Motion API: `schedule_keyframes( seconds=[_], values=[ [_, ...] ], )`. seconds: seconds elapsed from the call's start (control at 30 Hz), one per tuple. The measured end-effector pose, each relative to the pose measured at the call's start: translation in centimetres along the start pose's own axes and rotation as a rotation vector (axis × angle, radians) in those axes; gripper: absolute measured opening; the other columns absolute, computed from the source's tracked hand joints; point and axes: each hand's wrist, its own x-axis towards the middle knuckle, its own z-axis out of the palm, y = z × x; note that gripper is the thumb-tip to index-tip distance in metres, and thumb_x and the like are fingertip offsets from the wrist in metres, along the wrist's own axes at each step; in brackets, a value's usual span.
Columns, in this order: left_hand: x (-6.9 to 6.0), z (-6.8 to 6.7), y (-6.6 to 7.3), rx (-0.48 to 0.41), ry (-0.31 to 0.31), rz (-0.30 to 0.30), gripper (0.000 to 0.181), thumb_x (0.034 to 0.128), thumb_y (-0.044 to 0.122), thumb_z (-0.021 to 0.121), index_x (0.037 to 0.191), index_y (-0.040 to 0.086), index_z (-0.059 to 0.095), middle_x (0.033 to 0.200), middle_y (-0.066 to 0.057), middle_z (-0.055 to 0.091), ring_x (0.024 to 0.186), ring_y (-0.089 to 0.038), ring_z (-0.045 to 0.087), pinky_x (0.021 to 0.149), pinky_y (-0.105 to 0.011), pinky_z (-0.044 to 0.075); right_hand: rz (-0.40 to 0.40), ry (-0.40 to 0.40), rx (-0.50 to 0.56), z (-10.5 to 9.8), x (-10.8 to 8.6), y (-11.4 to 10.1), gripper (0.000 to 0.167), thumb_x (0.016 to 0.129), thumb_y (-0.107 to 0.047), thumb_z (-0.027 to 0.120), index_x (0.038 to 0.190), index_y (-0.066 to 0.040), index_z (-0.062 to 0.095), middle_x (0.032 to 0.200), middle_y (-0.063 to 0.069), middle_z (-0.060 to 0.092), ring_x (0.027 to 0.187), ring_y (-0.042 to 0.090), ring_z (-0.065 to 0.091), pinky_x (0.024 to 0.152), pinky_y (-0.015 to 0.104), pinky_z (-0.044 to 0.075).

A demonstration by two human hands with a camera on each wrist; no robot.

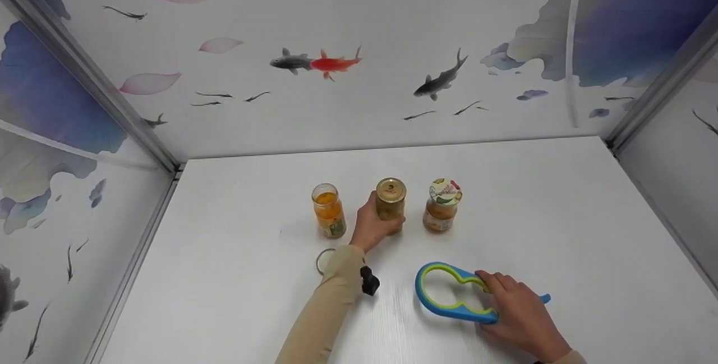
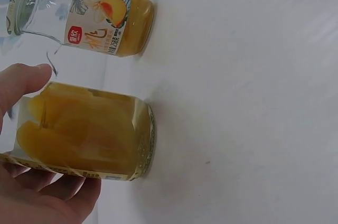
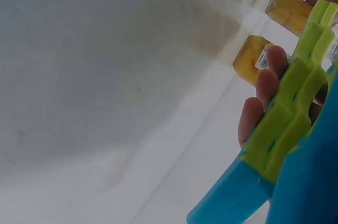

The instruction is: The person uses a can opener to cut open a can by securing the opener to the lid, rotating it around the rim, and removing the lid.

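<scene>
My left hand (image 1: 373, 226) grips a glass jar with a gold lid (image 1: 391, 191), its thumb on one side and fingers on the other. Yellow fruit pieces fill that jar (image 2: 90, 131) in the left wrist view. The jar is upright; whether its base touches the table cannot be told. In my right hand (image 1: 519, 310) is a blue and green jar opener (image 1: 457, 313), held around its handles near the table's front. Its looped end points left. The right wrist view shows the opener (image 3: 285, 113) up close, with fingers (image 3: 266, 84) curled around it.
An uncapped jar of orange fruit (image 1: 330, 218) stands left of the left hand. To the right is a peach-labelled jar (image 1: 439, 218) with a patterned lid (image 1: 446, 191). A round lid (image 1: 321, 261) lies partly under the left sleeve. Printed walls enclose the white table (image 1: 235, 274).
</scene>
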Motion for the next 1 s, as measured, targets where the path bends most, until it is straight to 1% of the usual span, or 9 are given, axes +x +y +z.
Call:
schedule_keyframes(
  seconds=[0.13,0.3,0.43,0.5,0.73,0.8,0.9,1.0],
  values=[
    [-0.4,-0.1,0.0,0.012,0.007,0.016,0.065,0.0784,0.016,0.08,0.133,0.005,0.046,0.131,-0.012,0.055,0.123,-0.027,0.05,0.104,-0.044,0.039,0.008,-0.014,0.008,0.1,0.1,-0.2,0.086,0.056,-0.032,0.092,0.128,-0.009,0.054,0.108,0.004,0.061,0.095,0.022,0.056,0.083,0.049,0.051],
    [-0.8,-0.1,0.1,0.009,0.0,0.012,0.068,0.077,0.017,0.081,0.135,0.007,0.047,0.131,-0.01,0.056,0.123,-0.025,0.05,0.104,-0.043,0.039,0.003,-0.003,0.015,-0.1,0.4,-0.2,0.084,0.055,-0.03,0.093,0.128,-0.009,0.055,0.105,0.003,0.061,0.092,0.021,0.056,0.083,0.049,0.051],
    [-1.0,-0.2,0.1,0.002,-0.025,0.011,0.069,0.0768,0.018,0.082,0.136,0.009,0.047,0.132,-0.007,0.056,0.123,-0.023,0.05,0.105,-0.042,0.038,-0.005,0.006,0.023,-0.3,0.4,-0.1,0.083,0.056,-0.028,0.093,0.127,-0.009,0.055,0.105,0.002,0.061,0.092,0.021,0.056,0.082,0.05,0.051],
    [-1.2,-0.3,0.1,0.002,-0.043,0.019,0.07,0.0768,0.018,0.082,0.137,0.01,0.047,0.132,-0.006,0.056,0.123,-0.022,0.05,0.105,-0.041,0.038,-0.007,0.008,0.024,-0.3,0.4,-0.1,0.083,0.056,-0.028,0.092,0.127,-0.008,0.055,0.105,0.003,0.061,0.091,0.021,0.056,0.082,0.05,0.051],
    [-1.7,-0.6,-0.3,-0.045,-0.114,0.045,0.069,0.0764,0.014,0.083,0.137,0.012,0.048,0.13,-0.001,0.057,0.122,-0.018,0.051,0.105,-0.037,0.038,-0.041,0.036,-0.012,-0.7,0.3,-0.1,0.082,0.058,-0.028,0.089,0.128,-0.007,0.053,0.104,0.003,0.06,0.093,0.022,0.056,0.08,0.047,0.051],
    [-1.9,-0.6,-0.4,-0.048,-0.131,0.053,0.069,0.076,0.013,0.083,0.136,0.012,0.049,0.129,0.001,0.057,0.122,-0.017,0.051,0.104,-0.037,0.039,-0.045,0.036,-0.007,-0.9,0.3,-0.2,0.083,0.057,-0.028,0.09,0.128,-0.007,0.053,0.105,0.003,0.06,0.093,0.022,0.056,0.081,0.047,0.051],
    [-2.1,-0.5,-0.3,-0.065,-0.145,0.062,0.071,0.0748,0.011,0.083,0.137,0.013,0.048,0.129,0.002,0.057,0.121,-0.015,0.051,0.104,-0.036,0.039,-0.05,0.037,0.003,-1.3,0.5,-0.4,0.084,0.057,-0.029,0.091,0.129,-0.008,0.053,0.104,0.003,0.06,0.091,0.021,0.055,0.081,0.047,0.051],
    [-2.4,-0.3,-0.2,-0.077,-0.143,0.087,0.072,0.0732,0.008,0.081,0.137,0.012,0.048,0.128,0.001,0.058,0.119,-0.015,0.052,0.103,-0.035,0.04,-0.062,0.053,0.006,-1.8,0.6,-0.8,0.086,0.056,-0.029,0.092,0.129,-0.009,0.053,0.103,0.002,0.06,0.089,0.02,0.054,0.08,0.046,0.051]
  ],
)
